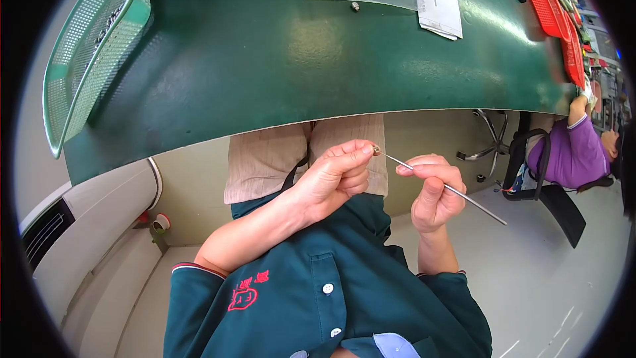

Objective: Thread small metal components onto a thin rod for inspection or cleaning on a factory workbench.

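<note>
Below the green table's near edge, the left hand pinches a small metal fitting while the right hand grips a thin rod (best kept in line with it).

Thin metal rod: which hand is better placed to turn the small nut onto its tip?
Probably the left. The left hand already pinches the small nut at the tip of the thin metal rod, while the right hand grips the rod mid-length, steadying it.
</note>
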Action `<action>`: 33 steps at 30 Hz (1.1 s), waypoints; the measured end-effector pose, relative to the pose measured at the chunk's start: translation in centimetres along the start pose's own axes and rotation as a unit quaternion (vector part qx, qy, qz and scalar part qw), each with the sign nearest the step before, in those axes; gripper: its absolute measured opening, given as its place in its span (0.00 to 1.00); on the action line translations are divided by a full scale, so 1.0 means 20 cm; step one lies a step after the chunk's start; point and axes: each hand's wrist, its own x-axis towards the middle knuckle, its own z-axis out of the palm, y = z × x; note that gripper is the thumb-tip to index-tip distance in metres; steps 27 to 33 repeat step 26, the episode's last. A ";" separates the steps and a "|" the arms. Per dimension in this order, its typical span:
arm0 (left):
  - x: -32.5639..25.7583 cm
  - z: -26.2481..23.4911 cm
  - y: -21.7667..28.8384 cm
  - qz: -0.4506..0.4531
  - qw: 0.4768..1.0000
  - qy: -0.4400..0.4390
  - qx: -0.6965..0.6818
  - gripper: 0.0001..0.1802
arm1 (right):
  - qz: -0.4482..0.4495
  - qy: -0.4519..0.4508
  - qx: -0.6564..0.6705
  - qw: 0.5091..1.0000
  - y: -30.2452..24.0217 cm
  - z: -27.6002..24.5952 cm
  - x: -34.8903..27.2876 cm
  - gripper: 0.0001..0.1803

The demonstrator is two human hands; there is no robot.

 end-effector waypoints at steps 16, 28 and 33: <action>-0.05 0.06 -0.02 0.136 0.985 -0.009 0.105 0.05 | -0.109 -0.011 -0.027 0.994 -0.04 0.00 0.02 0.13; -0.10 0.15 0.04 0.236 0.951 -0.002 0.197 0.08 | -0.163 -0.018 -0.033 0.986 -0.10 -0.01 0.10 0.15; -0.10 0.15 0.04 0.236 0.951 -0.002 0.197 0.08 | -0.163 -0.018 -0.033 0.986 -0.10 -0.01 0.10 0.15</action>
